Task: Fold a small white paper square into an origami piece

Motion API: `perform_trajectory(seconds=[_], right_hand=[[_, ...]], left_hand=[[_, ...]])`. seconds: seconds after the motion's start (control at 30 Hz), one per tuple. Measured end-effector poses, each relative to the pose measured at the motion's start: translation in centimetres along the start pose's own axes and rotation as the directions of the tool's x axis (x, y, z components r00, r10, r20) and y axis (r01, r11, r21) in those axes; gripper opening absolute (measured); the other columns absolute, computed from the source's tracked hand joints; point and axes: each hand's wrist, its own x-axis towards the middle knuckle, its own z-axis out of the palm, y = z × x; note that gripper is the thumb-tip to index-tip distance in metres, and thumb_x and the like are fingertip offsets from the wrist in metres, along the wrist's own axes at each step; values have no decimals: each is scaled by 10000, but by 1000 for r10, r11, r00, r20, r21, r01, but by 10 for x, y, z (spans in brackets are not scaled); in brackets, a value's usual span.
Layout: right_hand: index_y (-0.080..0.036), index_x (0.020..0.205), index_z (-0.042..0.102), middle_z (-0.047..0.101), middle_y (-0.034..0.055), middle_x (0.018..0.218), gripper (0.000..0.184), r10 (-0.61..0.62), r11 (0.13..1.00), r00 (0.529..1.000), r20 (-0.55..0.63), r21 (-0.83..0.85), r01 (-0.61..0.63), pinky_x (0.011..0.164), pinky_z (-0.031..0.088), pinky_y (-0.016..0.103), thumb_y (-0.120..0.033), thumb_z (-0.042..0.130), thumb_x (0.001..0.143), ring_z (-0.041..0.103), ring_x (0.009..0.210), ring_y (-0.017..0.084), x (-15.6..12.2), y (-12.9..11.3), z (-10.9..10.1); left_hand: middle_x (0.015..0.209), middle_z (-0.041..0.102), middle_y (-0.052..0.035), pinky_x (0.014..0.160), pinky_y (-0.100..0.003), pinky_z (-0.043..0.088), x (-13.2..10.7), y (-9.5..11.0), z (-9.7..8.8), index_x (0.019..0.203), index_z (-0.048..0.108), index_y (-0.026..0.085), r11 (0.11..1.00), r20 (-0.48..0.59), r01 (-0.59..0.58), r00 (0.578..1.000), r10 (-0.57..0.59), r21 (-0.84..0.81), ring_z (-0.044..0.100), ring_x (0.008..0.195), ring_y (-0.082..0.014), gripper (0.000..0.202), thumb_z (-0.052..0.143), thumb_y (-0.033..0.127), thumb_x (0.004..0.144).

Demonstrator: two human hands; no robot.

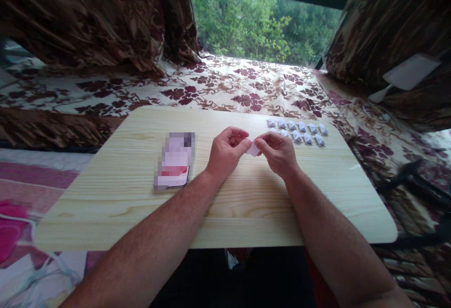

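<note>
Above the middle of the wooden table point(243, 204), a small piece of folded white paper point(253, 149) is pinched between my two hands. My left hand point(229, 149) grips its left side between thumb and fingertips. On the other side, my right hand point(278, 150) holds it with thumb and index finger. Beyond my right hand stand several small folded paper shapes point(302, 127) in two rows, pointed on top; my hand covers part of the nearer row. The exact folds of the held paper are too small to make out.
A phone point(174, 160), its screen blurred out, lies left of my left hand. Behind the table spreads a flower-patterned cloth point(246, 87) below a window. Patterned curtains point(116, 17) hang at both sides. White cables point(52, 256) lie at the lower left.
</note>
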Motion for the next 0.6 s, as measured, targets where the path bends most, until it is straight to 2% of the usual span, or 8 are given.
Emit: perform_trajectory(seconds=[0.17,0.4,0.5,0.6], right_hand=[[-166,758,705,664,11,617,275,11,1000,1000,0,-9,-11,518,479,257,-426,719,845,593,543,123,0,1,-1],[-167,787,718,671,16,641,355,103,994,995,-2,42,-103,533,527,266,-516,687,843,604,554,128,1,-1,1],[-173,818,715,679,14,681,297,103,992,995,-15,80,-101,549,540,270,-467,749,793,618,590,135,1,-2,1],[-176,765,678,663,4,664,262,94,994,995,-42,55,-92,554,531,269,-413,789,751,611,584,131,1,-2,2]], left_hand=[[707,658,10,607,-242,491,1,-2,-1,948,641,175,997,3,-64,998,64,30,610,626,-117,266,791,230,735],[674,641,24,588,-231,468,2,-1,0,943,637,181,995,-11,-96,995,96,33,588,597,-108,272,789,217,720],[678,642,22,586,-237,466,2,-1,0,951,630,185,996,-8,-87,996,87,38,593,602,-114,273,781,220,727],[680,644,19,583,-240,460,1,-1,1,940,630,184,996,-22,-71,997,72,56,598,604,-119,263,782,235,731]])
